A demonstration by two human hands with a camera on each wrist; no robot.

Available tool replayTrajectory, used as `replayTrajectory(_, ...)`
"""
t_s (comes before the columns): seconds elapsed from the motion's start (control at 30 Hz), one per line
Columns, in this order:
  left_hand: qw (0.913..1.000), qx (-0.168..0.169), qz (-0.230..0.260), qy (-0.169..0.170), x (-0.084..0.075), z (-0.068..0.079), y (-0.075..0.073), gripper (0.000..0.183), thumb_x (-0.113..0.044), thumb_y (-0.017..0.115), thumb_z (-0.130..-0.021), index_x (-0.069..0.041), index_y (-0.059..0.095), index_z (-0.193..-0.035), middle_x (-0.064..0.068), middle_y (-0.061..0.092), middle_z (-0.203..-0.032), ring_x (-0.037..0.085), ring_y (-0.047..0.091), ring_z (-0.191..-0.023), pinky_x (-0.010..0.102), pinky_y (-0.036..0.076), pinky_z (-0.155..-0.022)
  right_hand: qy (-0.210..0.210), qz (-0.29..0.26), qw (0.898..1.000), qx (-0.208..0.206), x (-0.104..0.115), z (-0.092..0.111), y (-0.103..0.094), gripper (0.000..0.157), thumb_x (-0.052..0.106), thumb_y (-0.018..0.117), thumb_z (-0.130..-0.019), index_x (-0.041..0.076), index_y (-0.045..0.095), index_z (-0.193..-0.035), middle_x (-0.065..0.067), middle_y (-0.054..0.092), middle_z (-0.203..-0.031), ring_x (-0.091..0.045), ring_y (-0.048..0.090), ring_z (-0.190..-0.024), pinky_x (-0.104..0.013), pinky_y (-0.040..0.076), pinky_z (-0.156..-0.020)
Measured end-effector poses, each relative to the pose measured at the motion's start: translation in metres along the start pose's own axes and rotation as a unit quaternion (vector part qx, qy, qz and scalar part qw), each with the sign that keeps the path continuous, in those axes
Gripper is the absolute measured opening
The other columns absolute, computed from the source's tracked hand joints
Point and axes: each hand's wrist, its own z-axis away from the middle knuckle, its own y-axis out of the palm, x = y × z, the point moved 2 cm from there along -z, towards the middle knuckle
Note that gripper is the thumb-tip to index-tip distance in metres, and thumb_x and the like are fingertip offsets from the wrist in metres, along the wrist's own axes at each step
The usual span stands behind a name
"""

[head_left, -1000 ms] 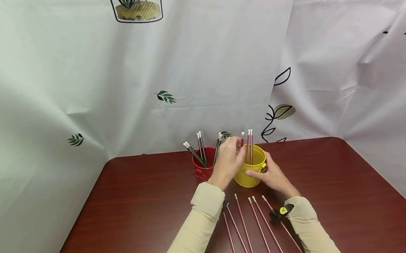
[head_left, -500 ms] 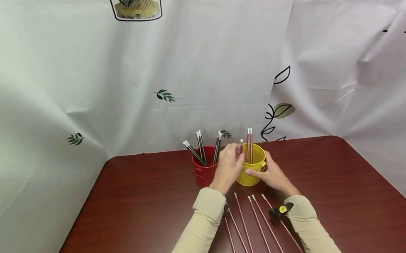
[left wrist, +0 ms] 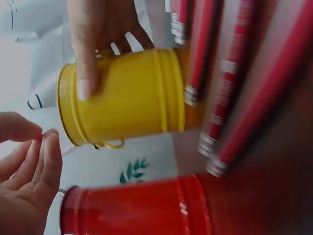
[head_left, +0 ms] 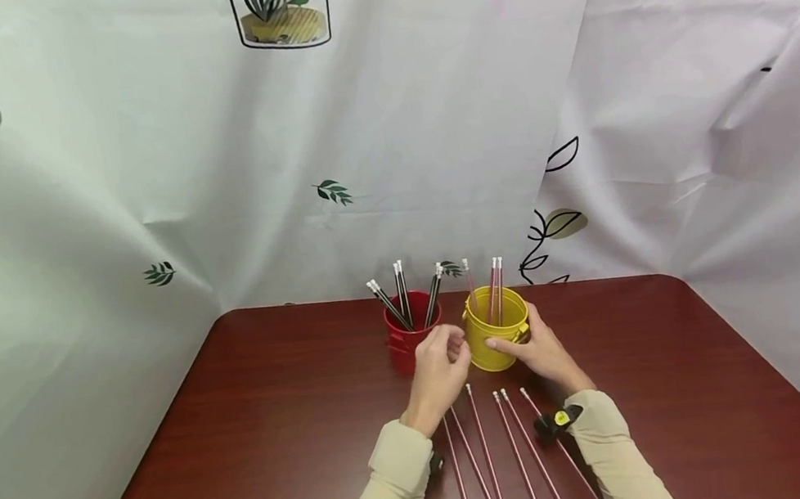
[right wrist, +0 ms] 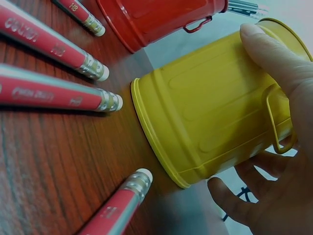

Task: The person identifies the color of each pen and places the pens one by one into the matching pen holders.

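My right hand point(head_left: 547, 354) holds the small yellow bucket point(head_left: 487, 348) at its right side, thumb on the near wall, the other fingers partly hidden behind it. Three red pencils point(head_left: 492, 292) stand in it, white eraser ends up. My left hand point(head_left: 438, 370) is in front of the gap between the yellow bucket and the red bucket point(head_left: 403, 356). In the left wrist view its thumb and fingertips come together with nothing between them. Several black pencils point(head_left: 403, 290) lean in the red bucket, erasers up. Red pencils point(head_left: 524, 462) lie spread on the table below the hands.
The dark red-brown table point(head_left: 279, 428) extends to both sides and ends at a white patterned cloth point(head_left: 429, 114) behind the buckets. Black wrist cameras point(head_left: 546, 429) sit at the cuffs, partly over the pencils on the table.
My left hand has let go of a red pencil, which now stands in the yellow bucket, and has drawn back down and left. The right hand has kept its hold on the bucket.
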Motion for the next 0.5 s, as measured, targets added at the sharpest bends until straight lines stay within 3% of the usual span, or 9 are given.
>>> replayTrajectory(0.1,0.9995,0.018,-0.020,-0.015,0.002,0.004,-0.005,0.008,0.004,0.062,-0.076,0.000,0.060,-0.084,0.005,0.058,-0.073,0.011,0.057,-0.064,0.017,0.050,-0.058,0.001,-0.005,1.000,0.000,0.001,0.001,-0.001,0.085,0.039,0.077,-0.071,0.019,0.027,-0.136,-0.009,0.055,-0.117,-0.025,0.051,-0.109,-0.046,0.036,-0.097)
replayTrajectory(0.23,0.9906,0.098,-0.060,-0.074,0.001,0.004,-0.010,0.005,0.000,0.061,-0.076,-0.003,0.060,-0.081,0.001,0.057,-0.069,0.010,0.055,-0.061,0.018,0.048,-0.057,0.005,-0.008,1.000,0.003,0.002,0.001,0.000,0.085,0.040,0.077,-0.071,0.019,0.027,-0.136,-0.010,0.055,-0.117,-0.026,0.050,-0.109,-0.046,0.035,-0.097)
replayTrajectory(0.3,0.9751,0.161,-0.088,-0.125,0.001,0.006,-0.012,0.006,-0.004,0.062,-0.077,-0.007,0.058,-0.073,-0.002,0.052,-0.062,0.008,0.050,-0.055,0.018,0.044,-0.051,0.010,-0.003,1.000,0.003,0.002,0.001,0.000,0.086,0.041,0.077,-0.071,0.019,0.026,-0.137,-0.010,0.054,-0.117,-0.026,0.050,-0.109,-0.046,0.034,-0.098)
replayTrajectory(0.4,0.9382,0.252,-0.137,-0.194,0.002,0.012,-0.015,0.019,-0.007,0.062,-0.076,-0.008,0.053,-0.059,-0.003,0.042,-0.049,0.010,0.040,-0.044,0.022,0.034,-0.040,0.017,0.002,1.000,0.004,0.001,0.001,0.000,0.086,0.042,0.076,-0.071,0.019,0.026,-0.137,-0.010,0.054,-0.117,-0.026,0.049,-0.110,-0.046,0.034,-0.098)
replayTrajectory(0.5,0.9051,0.305,-0.171,-0.241,0.003,0.017,-0.018,0.023,-0.009,0.063,-0.074,-0.007,0.051,-0.055,0.001,0.039,-0.046,0.014,0.036,-0.041,0.026,0.030,-0.038,0.018,0.007,1.000,0.006,0.001,0.001,0.000,0.086,0.043,0.076,-0.071,0.019,0.026,-0.137,-0.011,0.055,-0.117,-0.027,0.049,-0.110,-0.048,0.034,-0.098)
